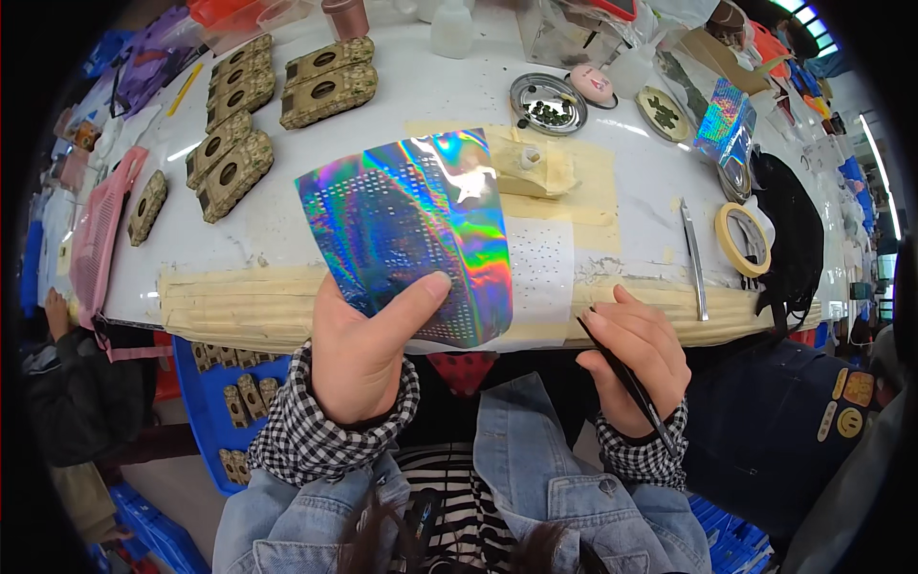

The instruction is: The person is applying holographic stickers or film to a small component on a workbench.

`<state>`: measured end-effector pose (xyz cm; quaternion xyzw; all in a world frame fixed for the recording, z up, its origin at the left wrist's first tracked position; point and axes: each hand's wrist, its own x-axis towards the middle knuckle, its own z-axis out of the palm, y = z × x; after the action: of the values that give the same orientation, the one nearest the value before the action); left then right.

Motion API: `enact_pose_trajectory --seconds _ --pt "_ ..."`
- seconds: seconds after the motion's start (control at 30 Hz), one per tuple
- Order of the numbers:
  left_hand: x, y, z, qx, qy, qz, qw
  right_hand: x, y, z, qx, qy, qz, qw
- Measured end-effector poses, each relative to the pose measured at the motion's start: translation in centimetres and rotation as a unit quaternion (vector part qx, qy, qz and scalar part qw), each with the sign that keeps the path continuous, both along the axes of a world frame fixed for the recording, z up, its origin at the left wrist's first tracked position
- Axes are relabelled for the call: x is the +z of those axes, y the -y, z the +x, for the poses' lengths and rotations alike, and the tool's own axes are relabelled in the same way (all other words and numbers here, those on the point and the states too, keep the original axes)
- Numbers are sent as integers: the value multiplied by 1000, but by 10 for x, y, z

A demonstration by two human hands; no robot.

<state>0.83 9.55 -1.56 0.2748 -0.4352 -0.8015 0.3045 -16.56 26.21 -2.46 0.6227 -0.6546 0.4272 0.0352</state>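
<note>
Pinched between thumb and fingers, a shiny rainbow holographic sheet (416,230) with rows of small dots hangs from my left hand (368,349) above the table's near edge. My right hand (636,359) is closed round slim black tweezers (626,378), their tip pointing up and left. Between the hands lies a white sheet (541,273) with small dark specks, partly covered by the holographic one. Just beyond it, a tape-covered block (535,170) with a small pale knob sits on the table. Camouflage housings (235,172) with round openings stand in groups at the left.
A round metal dish (548,103) holds small dark pieces, beside a pink round case (592,84). A masking tape roll (742,239) and a metal knife-like tool (692,258) lie right. Below the table's left side is a blue tray (196,407) of camouflage parts. Another person's hand (57,314) shows far left.
</note>
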Motion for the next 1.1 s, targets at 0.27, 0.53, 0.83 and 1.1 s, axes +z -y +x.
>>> enact_pose_trajectory --seconds 0.27,0.53,0.83,1.1 --pt "1 -7 -3 -26 10 13 1000 9 33 16 98 3 -95 991" --pt "-5 -8 -7 -36 -5 -14 999 6 37 24 77 20 -64 995" --pt "-6 -12 -8 -17 -16 -33 999 9 37 28 56 35 -53 996" --pt "-4 -15 -7 -7 1 -65 998 11 37 28 52 41 -54 996"
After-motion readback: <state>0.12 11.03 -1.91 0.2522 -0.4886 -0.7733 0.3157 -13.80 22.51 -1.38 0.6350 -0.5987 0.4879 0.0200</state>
